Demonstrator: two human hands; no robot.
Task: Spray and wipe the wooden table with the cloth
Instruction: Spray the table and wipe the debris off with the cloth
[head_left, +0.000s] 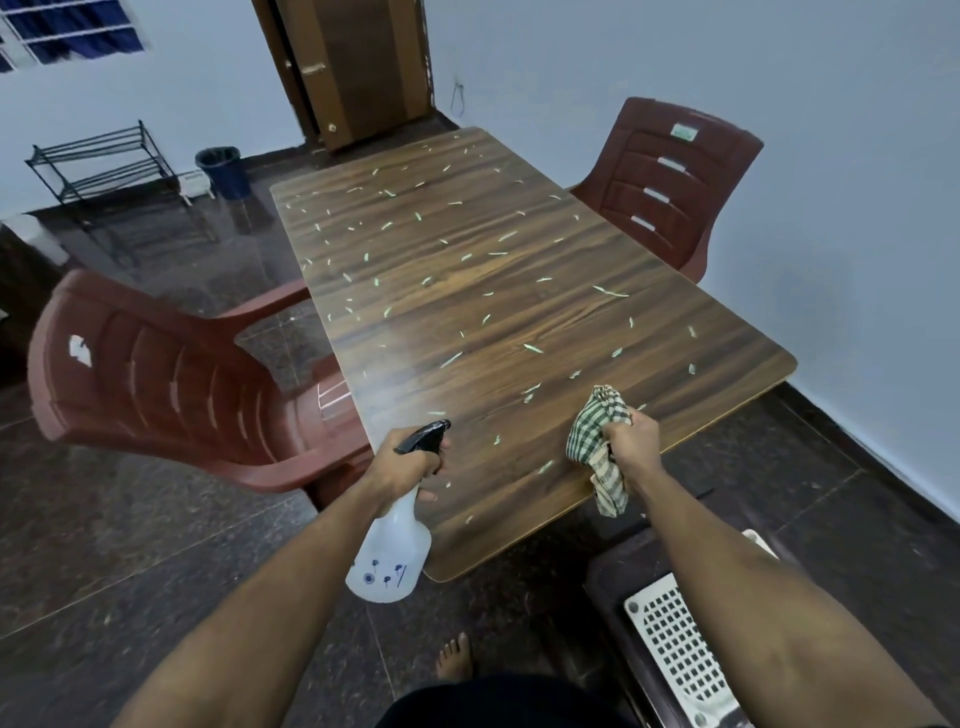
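A: Obs., left side first. Red plastic armchair (171, 384) stands just beside the table's left edge. Left hand (410, 460) has its fingers wrapped round the black trigger head of the white spray bottle (389, 551), nozzle aimed out over the wooden table (519, 322). A faint haze shows ahead of the nozzle.

B: Risk there?

A: My reading: mist drifting left onto the chair seat and the polished floor (130, 545), and a bare foot (456, 657) is close below, so a slip is possible.

B: And the surface?

A: Pale green slivers (452, 358) are strewn across nearly all of it. Wet scraps may smear or get pushed off the edge rather than gathered.

B: Right side?

A: Right hand (631, 441) clutches the bunched green-checked cloth (597, 436) above the near right edge; one end hangs below the tabletop. Wiped while balled up, it would cover little and could snag the corner.
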